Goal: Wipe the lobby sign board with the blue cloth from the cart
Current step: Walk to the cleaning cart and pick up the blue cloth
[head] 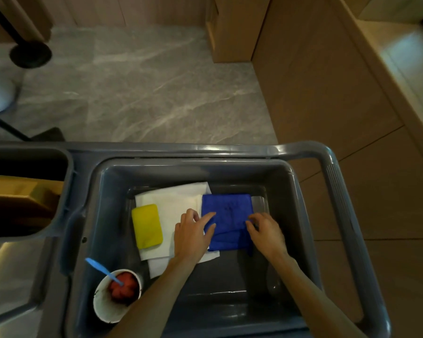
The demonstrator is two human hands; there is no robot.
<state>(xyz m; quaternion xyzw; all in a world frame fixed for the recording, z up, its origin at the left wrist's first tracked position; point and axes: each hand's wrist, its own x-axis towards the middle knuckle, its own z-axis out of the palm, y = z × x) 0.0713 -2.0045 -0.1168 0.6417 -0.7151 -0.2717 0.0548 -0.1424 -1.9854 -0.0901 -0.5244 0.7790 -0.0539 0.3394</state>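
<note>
Both hands are down inside the grey bin [103, 215] of the cart [335, 181], working at the folded blue cloth [226, 213] that lies on the bin floor. The left hand [193, 234] has its fingers stretched nearly straight, their tips resting on the cloth's left edge, with nothing gripped. The right hand [266, 231] has its fingers bent down onto the cloth's right edge; it looks like a light pinch on the fabric, though the tips are too blurred to be sure. The cloth spans the gap between the two sets of fingertips and runs on beyond them toward the far wall of the bin. Under the left palm and out past its knuckles lies a white cloth [178, 203], the blue one overlapping its right side. Left of the left thumb, a yellow sponge [147, 226] sits on that white cloth. Beside the left forearm, a paper cup [103, 306] holds red pieces and a blue spoon [100, 267]
</note>
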